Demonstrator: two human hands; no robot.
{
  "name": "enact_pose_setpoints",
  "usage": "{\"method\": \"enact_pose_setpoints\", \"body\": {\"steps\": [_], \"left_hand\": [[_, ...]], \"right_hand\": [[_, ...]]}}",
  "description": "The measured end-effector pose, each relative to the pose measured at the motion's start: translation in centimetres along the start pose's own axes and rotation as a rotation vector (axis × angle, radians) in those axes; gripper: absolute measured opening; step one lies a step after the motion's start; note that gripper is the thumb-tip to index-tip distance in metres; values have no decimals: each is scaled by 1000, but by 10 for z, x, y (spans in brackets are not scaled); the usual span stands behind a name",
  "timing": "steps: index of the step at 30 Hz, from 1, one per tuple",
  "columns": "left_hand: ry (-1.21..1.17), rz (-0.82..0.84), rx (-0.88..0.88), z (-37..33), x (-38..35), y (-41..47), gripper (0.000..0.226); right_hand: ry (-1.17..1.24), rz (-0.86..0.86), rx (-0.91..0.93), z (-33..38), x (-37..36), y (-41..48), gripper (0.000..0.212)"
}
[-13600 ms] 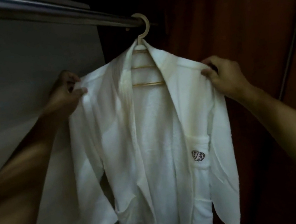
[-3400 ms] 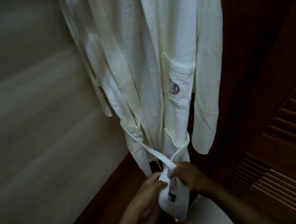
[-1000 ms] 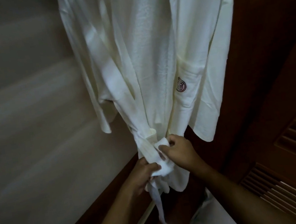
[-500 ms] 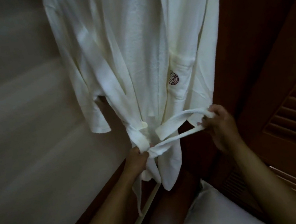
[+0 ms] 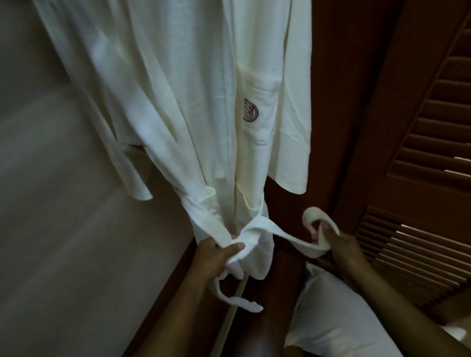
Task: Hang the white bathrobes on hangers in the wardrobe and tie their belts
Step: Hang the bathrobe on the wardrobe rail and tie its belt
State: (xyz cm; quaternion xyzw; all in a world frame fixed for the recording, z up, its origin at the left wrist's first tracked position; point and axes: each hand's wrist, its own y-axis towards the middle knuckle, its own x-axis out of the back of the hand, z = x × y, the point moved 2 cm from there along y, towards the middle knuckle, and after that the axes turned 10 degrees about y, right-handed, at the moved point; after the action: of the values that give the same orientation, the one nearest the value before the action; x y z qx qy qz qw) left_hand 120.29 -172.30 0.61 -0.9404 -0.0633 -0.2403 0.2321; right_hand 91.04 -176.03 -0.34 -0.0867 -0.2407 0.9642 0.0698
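A white bathrobe (image 5: 196, 92) with a round logo on its chest pocket hangs in the wardrobe; its hanger is out of frame above. Its white belt (image 5: 267, 233) is wrapped around the gathered waist. My left hand (image 5: 214, 257) grips the belt and robe fabric at the crossing, with one belt end dangling below it. My right hand (image 5: 335, 244) holds the other belt end out to the right, looped over its fingers.
A pale wall panel (image 5: 32, 210) fills the left. Dark wood wardrobe sides (image 5: 354, 97) and a louvered door (image 5: 443, 176) stand at the right. A white pillow or folded cloth (image 5: 337, 325) lies on the wardrobe floor below my right arm.
My right hand has dropped lower with the belt end, pulling it tighter around the waist. My left hand stays at the crossing.
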Motion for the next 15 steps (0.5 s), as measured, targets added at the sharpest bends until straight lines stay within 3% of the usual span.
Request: {"method": "enact_pose_setpoints", "body": {"steps": [4,6,9,11,13,15], "left_hand": [[30,9,3,3,0,-5,34],[23,-35,3,3,-1,-8,28],[-34,-102,2,5,-3,-11,21],[-70,-113,-1,5,-5,-14,15],[-122,-96,-28,4,-7,-17,15],[-145,-65,-70,4,-10,-18,15]], "right_hand": [[-89,89,52,-12,9,-14,37],[-323,115,97,-28,23,-11,32],[-926,181,151,-51,31,-3,81],[-907,210,249,-49,16,-8,89],[-795,260,357,-32,-15,-17,75],[-667,363,339,-11,-51,-25,67]]}}
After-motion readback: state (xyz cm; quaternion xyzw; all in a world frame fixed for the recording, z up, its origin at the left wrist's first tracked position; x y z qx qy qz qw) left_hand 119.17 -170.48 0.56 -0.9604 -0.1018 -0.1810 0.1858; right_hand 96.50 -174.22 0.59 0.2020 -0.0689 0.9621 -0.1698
